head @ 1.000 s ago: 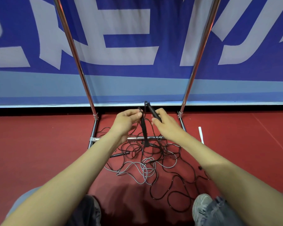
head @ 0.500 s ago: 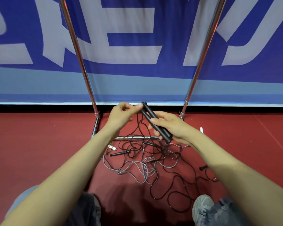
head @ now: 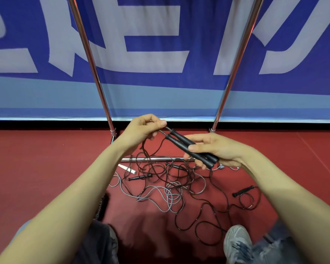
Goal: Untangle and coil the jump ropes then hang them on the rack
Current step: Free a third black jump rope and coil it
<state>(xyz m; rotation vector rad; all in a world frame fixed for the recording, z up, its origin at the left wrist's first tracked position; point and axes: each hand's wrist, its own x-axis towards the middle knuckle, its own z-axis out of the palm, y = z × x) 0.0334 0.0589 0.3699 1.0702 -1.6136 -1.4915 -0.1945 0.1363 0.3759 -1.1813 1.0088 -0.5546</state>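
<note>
Black handles (head: 191,147), paired, gripped by right hand (head: 215,149) mid-frame; left hand (head: 141,130) fingers pinch their cord (head: 165,130); tangled ropes (head: 171,183) below.

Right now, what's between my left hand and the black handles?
Head view: only rope cord, pinched by the left hand; the right hand grips the handles.

Gap between the two slanted chrome rack poles (head: 91,61) open above the low chrome crossbar (head: 151,159); blue-and-white banner wall (head: 160,92) blocks behind. Tangle of black and grey jump ropes (head: 171,185) covers the red floor (head: 36,168) in front of crossbar. Thin black cord (head: 143,147) runs from pile up to left hand (head: 141,130); right hand (head: 217,149) with two black ribbed handles (head: 181,140) sits mid-gap. Floor outside poles open.
</note>
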